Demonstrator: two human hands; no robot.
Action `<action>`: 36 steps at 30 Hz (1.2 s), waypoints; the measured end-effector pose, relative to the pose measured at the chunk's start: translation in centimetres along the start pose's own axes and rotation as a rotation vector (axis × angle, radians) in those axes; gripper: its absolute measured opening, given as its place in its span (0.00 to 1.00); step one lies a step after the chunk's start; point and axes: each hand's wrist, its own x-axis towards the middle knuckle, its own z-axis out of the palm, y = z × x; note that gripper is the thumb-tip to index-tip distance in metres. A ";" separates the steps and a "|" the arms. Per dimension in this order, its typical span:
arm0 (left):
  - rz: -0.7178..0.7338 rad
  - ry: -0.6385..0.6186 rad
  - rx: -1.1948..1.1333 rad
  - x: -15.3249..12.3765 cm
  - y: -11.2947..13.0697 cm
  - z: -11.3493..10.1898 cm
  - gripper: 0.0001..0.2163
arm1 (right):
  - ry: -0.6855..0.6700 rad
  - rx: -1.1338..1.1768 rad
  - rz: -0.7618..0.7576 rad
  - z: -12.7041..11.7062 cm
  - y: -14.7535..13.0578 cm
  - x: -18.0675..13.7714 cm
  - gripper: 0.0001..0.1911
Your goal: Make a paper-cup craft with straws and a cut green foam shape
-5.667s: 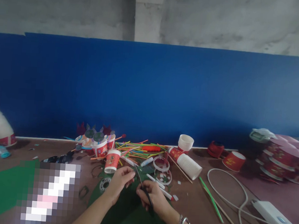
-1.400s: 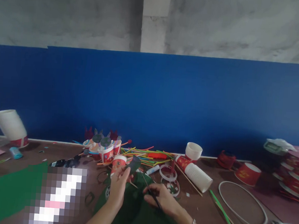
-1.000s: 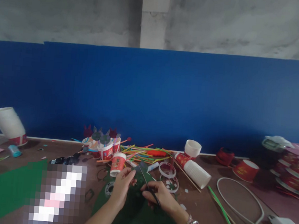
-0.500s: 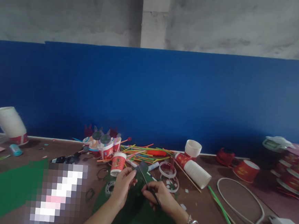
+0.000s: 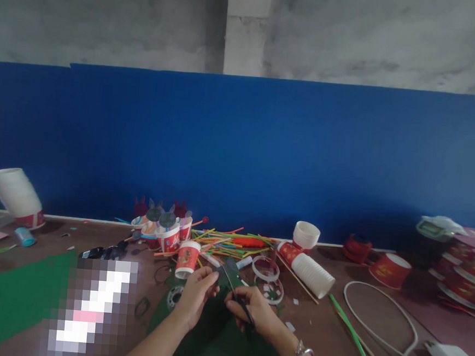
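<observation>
My right hand is wrapped round a pair of scissors, whose blades point up and away to the left. A dark green piece of paper lies at the blades. My left hand pinches the left side of this piece between thumb and fingers, close to the scissor tips. Below both hands spreads a larger dark green sheet. Just beyond my left hand a red paper cup leans on its side. A roll of tape sits left of my left wrist.
Behind are decorated cups and coloured sticks. Clear tape rings and a stack of paper cups lie to the right, before a white cable. A green sheet is at left; a blue partition stands behind.
The green piece shows slightly more to the right of the scissor blades. Both hands stay in nearly the same place, and the view has shifted very slightly.
</observation>
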 end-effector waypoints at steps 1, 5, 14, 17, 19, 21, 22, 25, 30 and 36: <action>-0.008 -0.004 -0.009 0.0 0.0 0.0 0.15 | 0.005 -0.007 -0.004 0.0 -0.2 -0.1 0.15; -0.045 -0.011 -0.036 0.0 0.0 -0.1 0.15 | 0.006 0.001 0.010 0.0 -0.5 -0.2 0.16; -0.055 -0.074 0.081 0.3 0.6 -0.5 0.16 | -0.030 0.006 0.035 -0.5 0.1 -0.2 0.19; -0.064 -0.075 0.110 0.4 0.7 -0.6 0.15 | -0.041 -0.013 0.030 -0.7 -0.1 -0.2 0.17; -0.073 -0.073 0.114 0.4 0.7 -0.6 0.15 | -0.052 -0.022 0.023 -0.9 -0.2 -0.3 0.17; -0.084 -0.069 0.113 0.4 0.7 -0.7 0.15 | -0.061 -0.035 0.030 -1.0 -0.3 -0.3 0.16; -0.087 -0.068 0.111 0.3 0.7 -0.7 0.15 | -0.061 -0.041 0.036 -1.0 -0.3 -0.3 0.16; -0.092 -0.067 0.102 0.3 0.7 -0.6 0.16 | -0.060 -0.057 0.048 -1.0 -0.4 -0.2 0.15; -0.082 -0.064 0.062 0.4 0.7 -0.5 0.14 | -0.039 -0.028 0.059 -0.9 -0.7 -0.3 0.15; -0.065 -0.044 0.083 0.0 0.6 -0.1 0.12 | -0.025 -0.003 0.016 -0.3 -0.4 -0.2 0.15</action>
